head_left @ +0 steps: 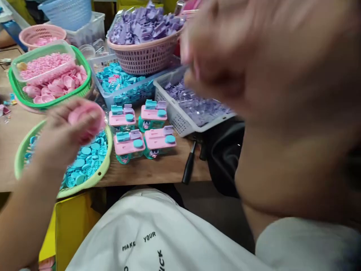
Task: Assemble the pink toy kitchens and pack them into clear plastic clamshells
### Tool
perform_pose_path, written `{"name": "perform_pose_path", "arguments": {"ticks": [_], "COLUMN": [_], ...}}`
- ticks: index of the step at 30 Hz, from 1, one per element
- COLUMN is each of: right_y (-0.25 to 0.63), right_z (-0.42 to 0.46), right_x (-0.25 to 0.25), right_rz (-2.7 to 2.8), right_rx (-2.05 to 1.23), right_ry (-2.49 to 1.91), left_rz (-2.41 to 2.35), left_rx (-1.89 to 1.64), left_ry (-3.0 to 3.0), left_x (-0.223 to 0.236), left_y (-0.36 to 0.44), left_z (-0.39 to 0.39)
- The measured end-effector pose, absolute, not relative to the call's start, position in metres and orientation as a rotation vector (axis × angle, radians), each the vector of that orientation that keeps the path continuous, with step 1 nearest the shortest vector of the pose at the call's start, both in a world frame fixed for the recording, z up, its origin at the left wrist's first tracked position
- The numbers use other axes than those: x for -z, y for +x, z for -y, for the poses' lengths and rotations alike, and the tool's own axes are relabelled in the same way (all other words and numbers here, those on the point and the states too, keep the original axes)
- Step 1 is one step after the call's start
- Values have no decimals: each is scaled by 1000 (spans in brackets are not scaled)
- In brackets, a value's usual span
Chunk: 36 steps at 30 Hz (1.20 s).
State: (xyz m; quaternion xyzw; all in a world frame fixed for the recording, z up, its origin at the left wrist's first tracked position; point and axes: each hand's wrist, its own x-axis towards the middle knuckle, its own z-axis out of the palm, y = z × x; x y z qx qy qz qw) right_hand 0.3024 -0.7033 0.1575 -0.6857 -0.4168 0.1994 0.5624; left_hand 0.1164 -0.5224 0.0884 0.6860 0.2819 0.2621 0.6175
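Note:
My left hand (60, 130) is closed around a rounded pink plastic shell (91, 120), slightly blurred. It hovers over a pale green basket (105, 163) of round turquoise plastic pieces (86, 150). Close to the camera, my right hand (270, 71) is raised and smeared by motion; its fingers look curled in a pinch, and whatever lies in them cannot be made out. Between the hands, on the table, several small toy assemblies stand in two rows, with pink tops, turquoise and lilac parts; one is the front-right toy (159, 139).
Behind the toys are a bin of turquoise parts (126, 94), a white basket of purple parts (175, 113) and a heaped pink basket (141, 56). A green basket (50, 103) holds pink shells. A black-handled tool (189, 165) juts over the front edge of the wooden table (158, 171).

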Motion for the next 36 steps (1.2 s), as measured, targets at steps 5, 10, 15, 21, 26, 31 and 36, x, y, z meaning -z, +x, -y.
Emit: {"name": "perform_pose_path", "arguments": {"ticks": [5, 10, 15, 21, 26, 31, 36], "right_y": [275, 300, 323, 337, 339, 339, 329], "right_z": [777, 788, 802, 795, 794, 801, 800], "right_x": [0, 102, 105, 113, 116, 118, 118], "right_rz": [1010, 950, 1361, 1853, 1696, 1569, 1434], "right_rx": [-463, -494, -331, -405, -406, -390, -304], "right_ry": [-1881, -2065, -1965, -1826, -1931, -1995, -1951], "left_rz": [-463, -517, -626, -758, -766, -752, -742], "left_rx": [-79, -107, -102, -127, -146, -102, -21], "left_ry": [1560, 1790, 1694, 1618, 1629, 1640, 1708], "left_x": [32, 99, 98, 97, 96, 95, 94], "left_y": [131, 159, 164, 166, 166, 166, 169], "left_z": [620, 645, 651, 654, 653, 650, 649]}}
